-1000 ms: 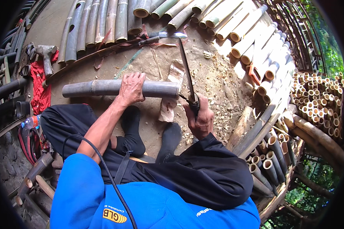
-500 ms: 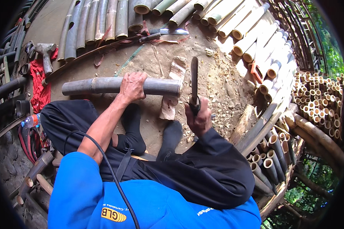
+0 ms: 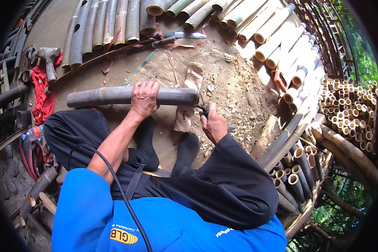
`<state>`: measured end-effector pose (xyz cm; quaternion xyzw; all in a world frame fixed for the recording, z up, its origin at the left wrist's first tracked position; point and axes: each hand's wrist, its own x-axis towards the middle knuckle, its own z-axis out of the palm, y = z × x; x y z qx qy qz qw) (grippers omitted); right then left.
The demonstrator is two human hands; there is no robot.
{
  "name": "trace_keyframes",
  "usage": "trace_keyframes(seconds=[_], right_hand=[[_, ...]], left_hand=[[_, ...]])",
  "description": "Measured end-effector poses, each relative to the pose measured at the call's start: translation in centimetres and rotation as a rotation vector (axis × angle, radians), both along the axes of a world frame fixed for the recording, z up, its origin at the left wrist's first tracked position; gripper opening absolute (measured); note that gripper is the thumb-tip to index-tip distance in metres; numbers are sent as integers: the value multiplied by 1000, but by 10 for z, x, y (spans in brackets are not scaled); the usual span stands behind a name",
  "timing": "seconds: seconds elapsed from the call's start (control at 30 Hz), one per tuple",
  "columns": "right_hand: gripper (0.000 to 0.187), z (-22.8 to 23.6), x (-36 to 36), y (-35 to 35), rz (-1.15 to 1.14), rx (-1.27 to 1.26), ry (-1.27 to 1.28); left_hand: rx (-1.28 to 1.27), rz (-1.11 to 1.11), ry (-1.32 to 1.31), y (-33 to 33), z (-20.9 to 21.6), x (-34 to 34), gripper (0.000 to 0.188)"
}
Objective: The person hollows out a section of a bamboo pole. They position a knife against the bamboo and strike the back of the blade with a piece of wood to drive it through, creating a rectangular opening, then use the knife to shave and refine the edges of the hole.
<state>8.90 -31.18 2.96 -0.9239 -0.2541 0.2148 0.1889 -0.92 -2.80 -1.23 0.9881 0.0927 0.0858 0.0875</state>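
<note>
A dark grey bamboo tube (image 3: 107,95) lies crosswise in front of me, its right end resting over a pale wooden block (image 3: 183,120) on the ground. My left hand (image 3: 144,99) is wrapped round the tube right of its middle and holds it from above. My right hand (image 3: 214,124) is closed on the dark handle of a machete (image 3: 205,110). The blade is seen nearly edge-on as a thin line beside the tube's right end; whether it touches the bamboo I cannot tell.
Wood chips (image 3: 229,92) litter the ground to the right. A knife (image 3: 189,35) lies beyond the tube. Rows of bamboo tubes (image 3: 132,21) line the far side and right. A hammer-like wooden mallet (image 3: 49,63) rests by a red cloth (image 3: 42,96) at left.
My right hand has come down and slightly left with the machete, whose blade was upright and broadside before. The tube has shifted slightly under my left hand, which still grips it.
</note>
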Motion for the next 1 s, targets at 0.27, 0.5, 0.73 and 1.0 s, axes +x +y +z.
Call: trace_keyframes(seconds=[0.27, 0.5, 0.73, 1.0], right_hand=[[36, 63, -15, 23, -9, 514, -68], [38, -33, 21, -28, 38, -77, -77], [32, 32, -21, 7, -94, 412, -16], [37, -39, -7, -13, -27, 60, 3]], left_hand=[[-12, 11, -13, 3, 2, -10, 28], [-3, 2, -107, 7, 1, 9, 28], [-266, -66, 468, 29, 27, 29, 52], [-277, -61, 469, 30, 24, 35, 60]])
